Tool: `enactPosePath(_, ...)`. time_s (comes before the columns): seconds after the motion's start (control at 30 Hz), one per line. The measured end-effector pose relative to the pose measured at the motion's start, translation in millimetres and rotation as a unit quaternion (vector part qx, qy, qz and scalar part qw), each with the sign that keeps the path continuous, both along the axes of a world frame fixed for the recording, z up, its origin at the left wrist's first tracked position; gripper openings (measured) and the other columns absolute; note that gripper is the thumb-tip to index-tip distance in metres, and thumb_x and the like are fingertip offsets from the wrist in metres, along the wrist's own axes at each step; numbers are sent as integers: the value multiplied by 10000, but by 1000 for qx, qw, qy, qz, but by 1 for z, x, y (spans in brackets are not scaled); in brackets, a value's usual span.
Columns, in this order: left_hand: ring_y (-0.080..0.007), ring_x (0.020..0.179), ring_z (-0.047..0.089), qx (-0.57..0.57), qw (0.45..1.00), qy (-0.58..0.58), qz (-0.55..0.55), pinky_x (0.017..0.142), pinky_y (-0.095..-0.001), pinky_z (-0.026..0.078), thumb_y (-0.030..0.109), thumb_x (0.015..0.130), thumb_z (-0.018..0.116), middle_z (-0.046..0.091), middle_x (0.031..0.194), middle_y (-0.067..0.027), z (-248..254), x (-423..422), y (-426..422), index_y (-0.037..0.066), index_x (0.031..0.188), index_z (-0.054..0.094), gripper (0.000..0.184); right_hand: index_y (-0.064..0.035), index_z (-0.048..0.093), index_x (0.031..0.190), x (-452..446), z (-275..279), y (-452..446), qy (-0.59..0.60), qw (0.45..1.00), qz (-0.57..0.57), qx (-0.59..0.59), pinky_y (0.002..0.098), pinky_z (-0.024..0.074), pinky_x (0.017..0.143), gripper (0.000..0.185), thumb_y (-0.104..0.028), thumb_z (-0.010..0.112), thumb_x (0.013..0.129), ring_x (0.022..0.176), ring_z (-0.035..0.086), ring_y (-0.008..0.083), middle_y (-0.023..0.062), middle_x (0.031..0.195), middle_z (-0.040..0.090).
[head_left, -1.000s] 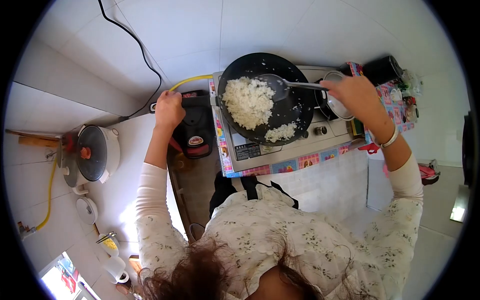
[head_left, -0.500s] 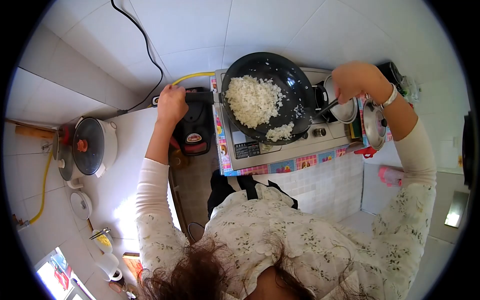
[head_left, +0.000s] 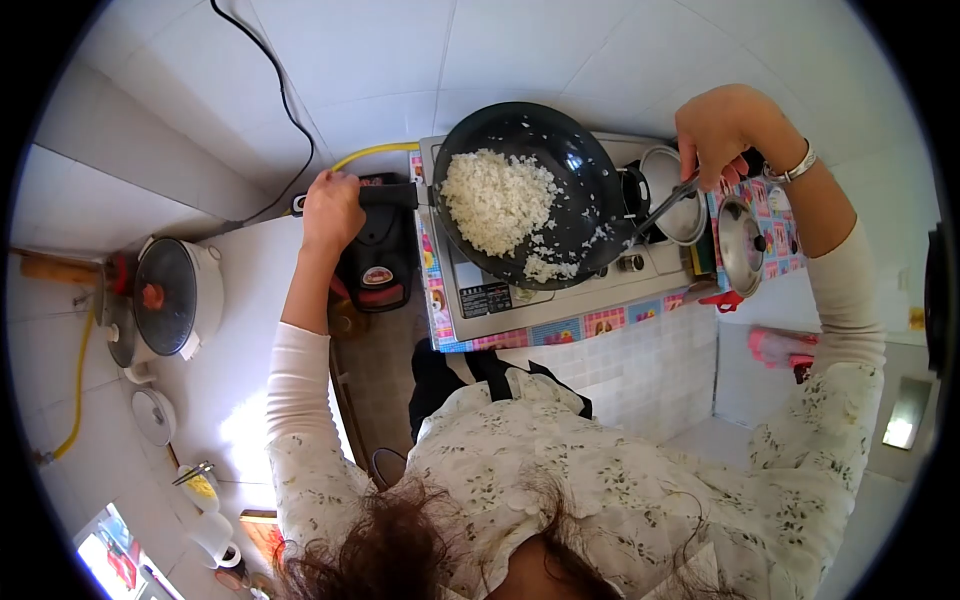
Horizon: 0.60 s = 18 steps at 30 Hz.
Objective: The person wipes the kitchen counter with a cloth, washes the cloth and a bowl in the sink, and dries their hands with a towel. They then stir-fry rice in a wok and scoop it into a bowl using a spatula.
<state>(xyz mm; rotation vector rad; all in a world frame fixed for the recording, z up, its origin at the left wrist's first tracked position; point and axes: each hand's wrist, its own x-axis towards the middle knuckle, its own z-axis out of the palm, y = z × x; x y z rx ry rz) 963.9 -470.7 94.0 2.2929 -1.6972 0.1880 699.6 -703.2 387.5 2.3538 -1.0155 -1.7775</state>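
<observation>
My left hand (head_left: 333, 209) is closed round the black handle (head_left: 392, 194) of a dark wok (head_left: 582, 185) over the stove. White rice (head_left: 497, 200) is heaped in the wok's left half, with a smaller clump near its front rim and loose grains on the right. My right hand (head_left: 728, 135), wearing a silver bangle at the wrist, grips the upper end of a spatula (head_left: 664, 207). The spatula slopes down to the wok's right side, where its dark blade is hard to make out against the wok wall.
Right of the wok, a round metal pan (head_left: 683, 222) and a steel lid (head_left: 740, 245) lie by the stove (head_left: 560, 320). A white pot with a glass lid (head_left: 166, 297) stands on the left counter (head_left: 235, 370). A black cord and yellow hose run behind.
The spatula has moved from the wok's middle to its right side, and my right hand has shifted right and up. The small rice clump has moved slightly left and spread. My left hand keeps its hold.
</observation>
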Motion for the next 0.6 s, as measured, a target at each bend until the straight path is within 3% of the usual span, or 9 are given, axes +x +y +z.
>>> enactPosePath(0.23,-297,812,579,-17,1000,12,6,851,-366,427,0,608,576,601,744,-141,7,-5,5,41,678,582,81,-58,683,979,25,-26,16,37,995,26,90,237,445,427,317,-200,663,696,471,596,114,61,603,650)
enactPosePath(0.33,-298,806,577,-16,1000,10,6,848,-365,428,-1,606,577,599,738,-139,1,-3,5,40,679,584,83,-56,668,1023,29,-42,16,-9,991,4,134,235,441,414,344,-218,647,720,463,589,109,60,593,646)
enactPosePath(0.43,-297,800,575,-25,1000,12,0,844,-358,431,-3,605,576,599,735,-136,-1,-5,5,40,682,588,89,-57,657,1050,24,-45,2,-76,987,-16,141,231,435,407,359,-217,643,729,457,585,105,58,584,644)
enactPosePath(0.6,-310,820,569,-27,999,19,4,847,-365,432,-11,602,561,598,746,-141,-2,-5,6,34,679,573,91,-64,674,994,16,-12,0,-36,996,-6,78,238,424,406,324,-195,660,698,440,559,107,67,590,643)
